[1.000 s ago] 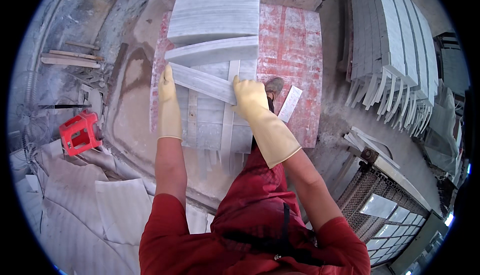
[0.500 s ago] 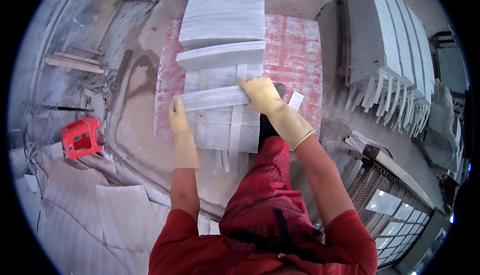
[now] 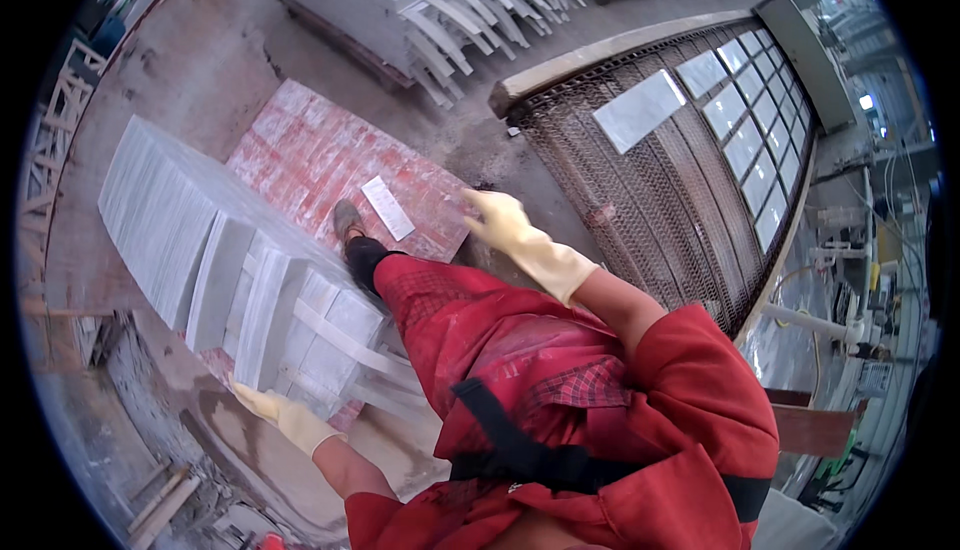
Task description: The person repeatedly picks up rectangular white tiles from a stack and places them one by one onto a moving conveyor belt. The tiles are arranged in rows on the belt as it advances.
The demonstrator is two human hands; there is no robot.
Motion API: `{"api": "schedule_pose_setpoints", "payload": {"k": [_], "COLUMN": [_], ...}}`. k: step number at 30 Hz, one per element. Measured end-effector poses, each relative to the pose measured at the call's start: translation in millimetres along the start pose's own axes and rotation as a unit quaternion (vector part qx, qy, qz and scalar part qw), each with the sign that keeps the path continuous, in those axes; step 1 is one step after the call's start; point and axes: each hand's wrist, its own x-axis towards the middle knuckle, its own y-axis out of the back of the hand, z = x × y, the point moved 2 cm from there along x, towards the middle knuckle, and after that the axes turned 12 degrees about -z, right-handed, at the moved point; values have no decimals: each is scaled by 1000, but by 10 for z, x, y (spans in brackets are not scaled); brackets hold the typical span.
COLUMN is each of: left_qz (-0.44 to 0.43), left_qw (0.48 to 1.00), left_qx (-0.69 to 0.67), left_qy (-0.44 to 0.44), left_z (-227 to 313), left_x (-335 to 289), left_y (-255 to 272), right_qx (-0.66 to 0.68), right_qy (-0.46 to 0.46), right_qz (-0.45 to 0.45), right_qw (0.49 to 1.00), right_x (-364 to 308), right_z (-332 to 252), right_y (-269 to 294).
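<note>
My left hand (image 3: 283, 416), in a yellow glove, is low at the left with its fingers stretched toward the near end of the grey stone slabs (image 3: 268, 316) that stand on edge; it grips nothing that I can see. A bigger stack of grey slabs (image 3: 160, 215) lies beyond them. Thin stone strips (image 3: 345, 338) lie across the near slabs. My right hand (image 3: 508, 231), also gloved in yellow, is raised over the corner of the red board (image 3: 310, 145), fingers apart and empty. My shoe (image 3: 347, 220) stands on that board beside a small white strip (image 3: 388, 208).
A metal mesh conveyor (image 3: 650, 190) carrying pale tiles (image 3: 640, 110) runs along the right. Racks of leaning stone slabs (image 3: 420, 0) stand at the top. Wooden frames and scraps (image 3: 60, 140) line the left edge. The floor is dusty and wet.
Both hands have let go of the stone strip they held across the slabs. The view has swung to the right, my right hand has lifted away and my left hand has dropped to the slabs' near end.
</note>
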Motion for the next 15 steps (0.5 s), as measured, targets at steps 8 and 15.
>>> {"api": "schedule_pose_setpoints", "payload": {"k": [8, 15], "left_qz": [46, 29], "left_qw": [982, 984], "left_qx": [-140, 137], "left_qy": [119, -110], "left_z": [-224, -520], "left_x": [144, 168], "left_y": [-97, 23], "right_qx": [159, 290], "right_qy": [-332, -277], "right_qz": [4, -38], "right_qw": [930, 915], "right_x": [-1308, -745], "right_z": [739, 610], "right_y": [154, -292]}}
